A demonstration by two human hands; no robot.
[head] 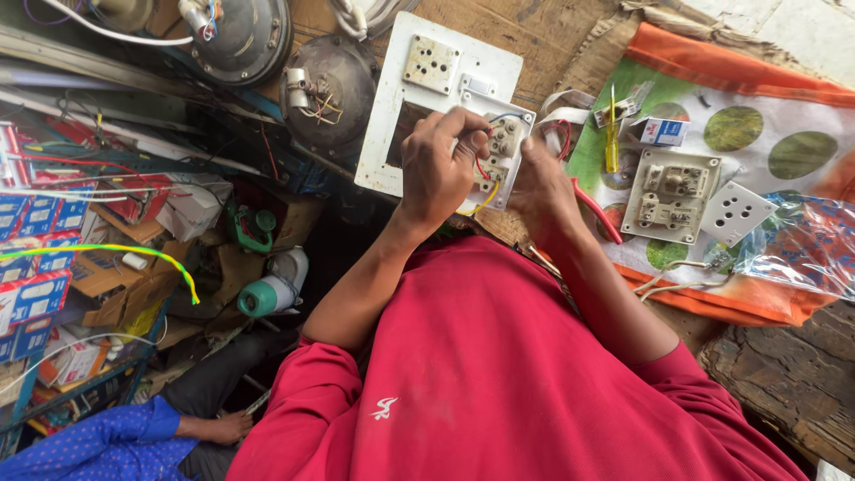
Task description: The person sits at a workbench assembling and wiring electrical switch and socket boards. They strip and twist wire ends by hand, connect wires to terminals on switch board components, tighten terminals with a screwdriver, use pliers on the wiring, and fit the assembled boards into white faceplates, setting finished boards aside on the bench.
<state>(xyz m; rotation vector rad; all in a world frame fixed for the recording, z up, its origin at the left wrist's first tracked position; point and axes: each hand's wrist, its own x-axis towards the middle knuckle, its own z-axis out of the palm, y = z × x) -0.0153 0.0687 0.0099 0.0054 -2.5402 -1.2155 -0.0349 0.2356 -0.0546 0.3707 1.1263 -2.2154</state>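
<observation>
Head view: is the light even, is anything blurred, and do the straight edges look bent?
Head view: soft daylight, even, with no hard shadows; the hands, left hand and right hand, and the white socket plate are sharp; glare shows on the clear plastic bag; the wide lens bends the frame edges, and the left shelf area is darker.

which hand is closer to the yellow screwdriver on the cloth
Right. The right hand is just beside the yellow screwdriver, a little below and left of it in the picture. The left hand is farther off, over the white switch plate.
</observation>
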